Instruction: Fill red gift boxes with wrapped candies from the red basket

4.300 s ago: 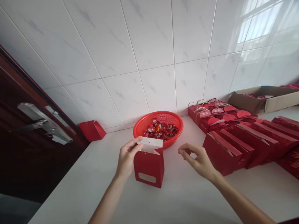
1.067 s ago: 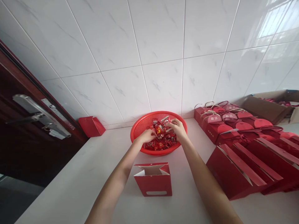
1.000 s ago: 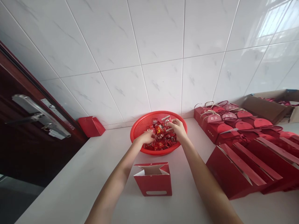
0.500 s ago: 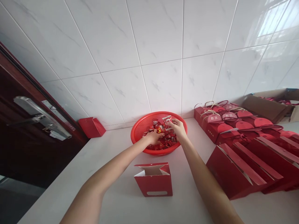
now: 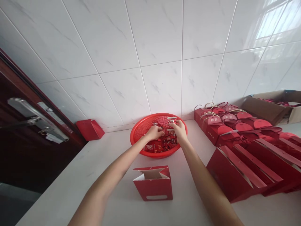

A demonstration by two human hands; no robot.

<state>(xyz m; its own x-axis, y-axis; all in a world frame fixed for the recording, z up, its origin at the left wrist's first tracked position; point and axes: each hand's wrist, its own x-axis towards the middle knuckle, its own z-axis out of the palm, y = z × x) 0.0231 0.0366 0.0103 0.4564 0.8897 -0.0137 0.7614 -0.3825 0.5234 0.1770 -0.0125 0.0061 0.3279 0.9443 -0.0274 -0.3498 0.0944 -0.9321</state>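
Both hands are over a red plastic basket point(image 5: 134, 135) filled with small wrapped candies point(image 5: 169, 140). My right hand point(image 5: 180, 130), at the basket's right side, is closed on a red-and-white candy packet point(image 5: 171, 120) held upright between thumb and fingers. Among the candies on the left, my left hand point(image 5: 155, 133) has its fingers bent together in a pinch; what they grip is too small and dark to make out. In front of the basket stands a red paper gift box point(image 5: 157, 189) with its top gaping and pale inside.
Closed red gift boxes point(image 5: 211, 131) with rope handles fill the right, behind several open-topped red boxes point(image 5: 237, 175). Beyond them is a cardboard box point(image 5: 265, 108). Another red box point(image 5: 89, 130) stands at the left, near a dark door point(image 5: 21, 147). A tiled wall backs the counter.
My left hand has shifted slightly up among the candies, and its fingers have drawn together. My right hand keeps the candy packet, now turned more upright.
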